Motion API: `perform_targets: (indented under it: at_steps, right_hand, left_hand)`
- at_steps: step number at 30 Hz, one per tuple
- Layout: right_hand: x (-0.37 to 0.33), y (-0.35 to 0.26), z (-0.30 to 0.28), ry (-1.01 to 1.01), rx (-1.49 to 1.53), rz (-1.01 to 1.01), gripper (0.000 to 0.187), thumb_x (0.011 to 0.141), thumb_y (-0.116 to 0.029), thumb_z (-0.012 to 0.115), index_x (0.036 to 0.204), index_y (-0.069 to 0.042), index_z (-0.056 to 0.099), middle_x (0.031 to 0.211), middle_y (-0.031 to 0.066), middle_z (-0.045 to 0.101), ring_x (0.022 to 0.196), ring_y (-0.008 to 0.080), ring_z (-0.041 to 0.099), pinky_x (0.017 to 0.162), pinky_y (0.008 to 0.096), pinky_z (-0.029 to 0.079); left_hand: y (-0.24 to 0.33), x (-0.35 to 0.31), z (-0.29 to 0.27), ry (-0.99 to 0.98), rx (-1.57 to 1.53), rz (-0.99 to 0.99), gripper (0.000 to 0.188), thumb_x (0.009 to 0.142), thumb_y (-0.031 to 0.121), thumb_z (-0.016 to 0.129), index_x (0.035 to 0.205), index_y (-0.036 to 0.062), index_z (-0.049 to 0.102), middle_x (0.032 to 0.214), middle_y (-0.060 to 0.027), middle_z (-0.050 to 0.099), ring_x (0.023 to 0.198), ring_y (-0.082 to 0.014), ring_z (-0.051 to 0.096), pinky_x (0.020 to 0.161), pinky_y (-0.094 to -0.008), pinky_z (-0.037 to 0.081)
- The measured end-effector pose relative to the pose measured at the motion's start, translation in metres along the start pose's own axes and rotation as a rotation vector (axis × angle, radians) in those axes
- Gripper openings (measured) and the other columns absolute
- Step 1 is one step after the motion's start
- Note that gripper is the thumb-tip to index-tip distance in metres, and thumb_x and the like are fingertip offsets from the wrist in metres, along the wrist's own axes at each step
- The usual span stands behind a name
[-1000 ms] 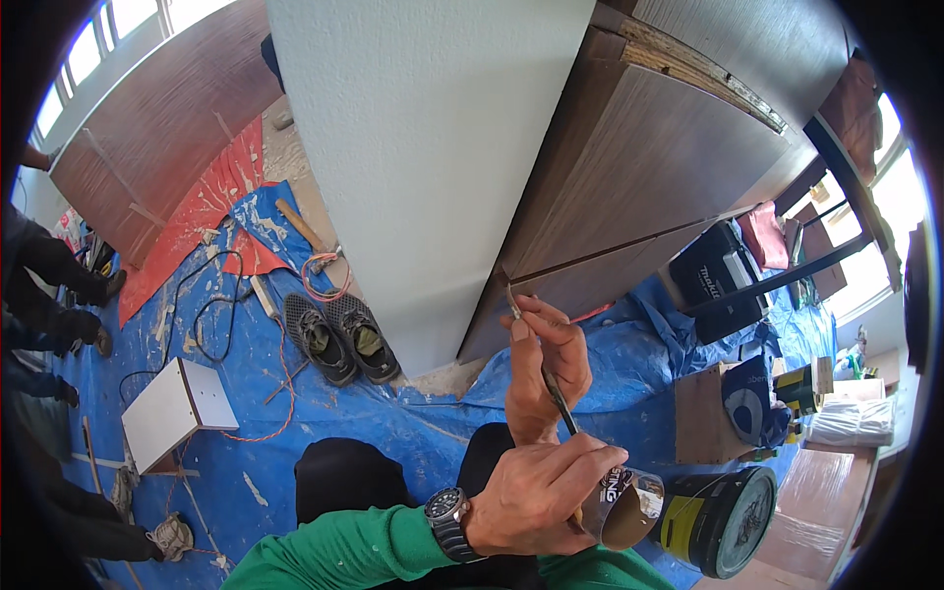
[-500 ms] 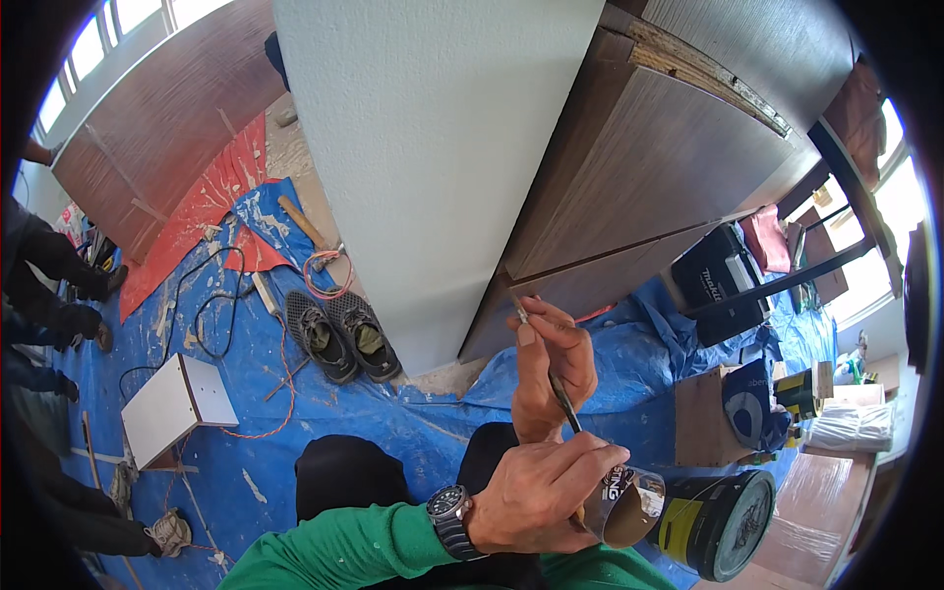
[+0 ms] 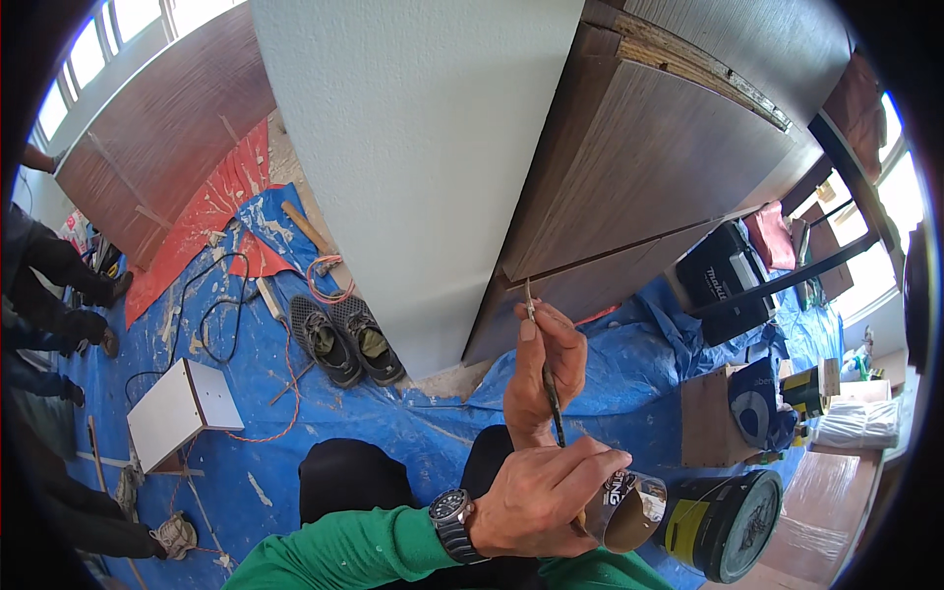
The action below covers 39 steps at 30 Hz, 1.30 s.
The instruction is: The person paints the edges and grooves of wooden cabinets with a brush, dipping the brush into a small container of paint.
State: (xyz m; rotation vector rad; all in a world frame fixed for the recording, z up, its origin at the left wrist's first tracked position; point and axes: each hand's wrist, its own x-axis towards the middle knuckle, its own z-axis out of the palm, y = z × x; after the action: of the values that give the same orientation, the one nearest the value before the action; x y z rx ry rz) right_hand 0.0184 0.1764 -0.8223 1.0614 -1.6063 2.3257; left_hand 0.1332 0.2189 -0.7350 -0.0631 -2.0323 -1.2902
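Note:
A slim paintbrush (image 3: pixel 551 385) is pinched in my right hand (image 3: pixel 554 359), closed round its handle near the bristles. The bristle tip points up at the corner of a brown wood-grain cabinet (image 3: pixel 669 167), by the seam between two panels; I cannot tell whether it touches. My left hand (image 3: pixel 536 497), with a black watch on its wrist, is closed round a small cup (image 3: pixel 634 511) with brownish stuff inside. This hand sits lower, in front of my right forearm, and the brush handle's end reaches down to it.
A white wall end (image 3: pixel 413 157) stands left of the cabinet. Blue sheeting (image 3: pixel 334 452) covers the floor. Shoes (image 3: pixel 369 339), a white box-like piece (image 3: pixel 182 418) and cords lie left. A lidded black bucket (image 3: pixel 723 526) stands by the cup. Other people's legs (image 3: pixel 69 275) show far left.
The brush has swung more upright, its tip now closer to the cabinet's corner seam. My right hand has shifted slightly left. The left hand still holds the cup in nearly the same place.

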Motion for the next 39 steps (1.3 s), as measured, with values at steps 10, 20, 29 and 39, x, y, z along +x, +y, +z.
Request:
perform_targets:
  at_steps: [10, 20, 29, 39]
  right_hand:
    - [-0.001, -0.007, -0.002, -0.047, -0.011, -0.072, 0.017, 0.099, 0.007, 0.065, 0.114, 0.0, 0.066, 0.116, 0.0186, 0.074, 0.114, 0.0261, 0.072, 0.108, 0.0422, 0.054]
    - [-0.002, -0.003, -0.003, -0.108, -0.078, -0.107, 0.018, 0.1, 0.009, 0.064, 0.116, 0.001, 0.065, 0.123, 0.0198, 0.069, 0.113, 0.0247, 0.072, 0.105, 0.0392, 0.056]
    - [0.005, -0.001, 0.001, -0.03, -0.031, -0.048, 0.021, 0.096, 0.008, 0.068, 0.115, -0.001, 0.067, 0.115, 0.0166, 0.073, 0.112, 0.0256, 0.072, 0.104, 0.0409, 0.056]
    - [-0.004, -0.004, 0.0, -0.044, 0.021, -0.057, 0.025, 0.09, 0.009, 0.074, 0.113, -0.001, 0.069, 0.11, 0.0164, 0.077, 0.111, 0.0298, 0.071, 0.102, 0.0416, 0.055]
  left_hand:
    - [0.003, 0.001, 0.0, 0.035, -0.003, 0.001, 0.07, 0.068, 0.02, 0.083, 0.131, -0.0036, 0.065, 0.108, -0.018, 0.075, 0.091, -0.034, 0.078, 0.076, -0.0414, 0.064]
    - [0.006, 0.001, 0.001, 0.037, 0.0, 0.002, 0.067, 0.068, 0.017, 0.084, 0.13, -0.0037, 0.065, 0.107, -0.0183, 0.075, 0.09, -0.0341, 0.078, 0.077, -0.0421, 0.064]
    - [0.002, 0.0, -0.002, 0.017, -0.013, 0.023, 0.071, 0.067, 0.019, 0.084, 0.131, -0.0044, 0.064, 0.108, -0.0181, 0.075, 0.089, -0.0342, 0.078, 0.076, -0.0415, 0.064]
    - [-0.001, 0.0, -0.001, 0.011, 0.004, 0.005, 0.071, 0.07, 0.027, 0.083, 0.132, -0.0042, 0.064, 0.108, -0.0186, 0.075, 0.091, -0.0345, 0.078, 0.076, -0.0421, 0.063]
